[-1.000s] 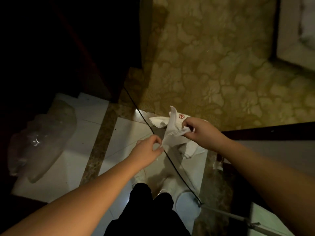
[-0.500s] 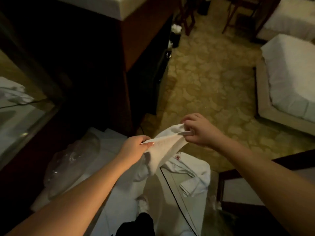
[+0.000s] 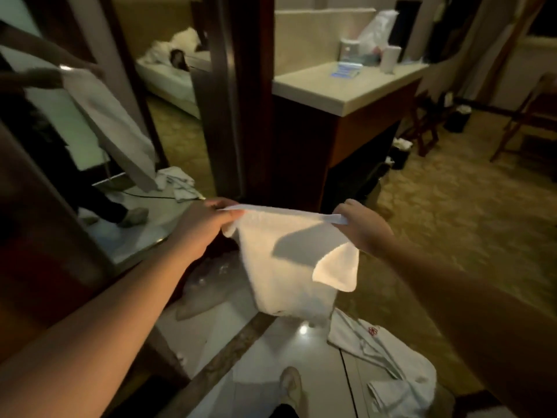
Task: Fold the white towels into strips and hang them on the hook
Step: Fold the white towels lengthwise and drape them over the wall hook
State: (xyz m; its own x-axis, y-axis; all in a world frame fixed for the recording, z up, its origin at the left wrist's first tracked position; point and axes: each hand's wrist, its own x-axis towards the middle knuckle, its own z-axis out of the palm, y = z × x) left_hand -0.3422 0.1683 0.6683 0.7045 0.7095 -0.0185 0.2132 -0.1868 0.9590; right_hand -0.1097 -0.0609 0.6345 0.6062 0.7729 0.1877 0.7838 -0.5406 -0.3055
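Stretching a white towel (image 3: 289,260) in mid-air, the left hand (image 3: 202,227) and right hand (image 3: 361,227) each pinched a top corner. It hung above more white towels (image 3: 388,357) heaped on the tiled floor (image 3: 256,342), beside a mirror (image 3: 90,131).

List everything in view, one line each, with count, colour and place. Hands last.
held towel: one, white, hanging between both hands
floor towels: a heap, white with a red mark, on the tiles lower right
plastic bag: one, clear, on the floor below the left arm
counter: one, pale top, behind
mirror: one, left
left hand: grips the towel's left corner
right hand: pinches the right corner
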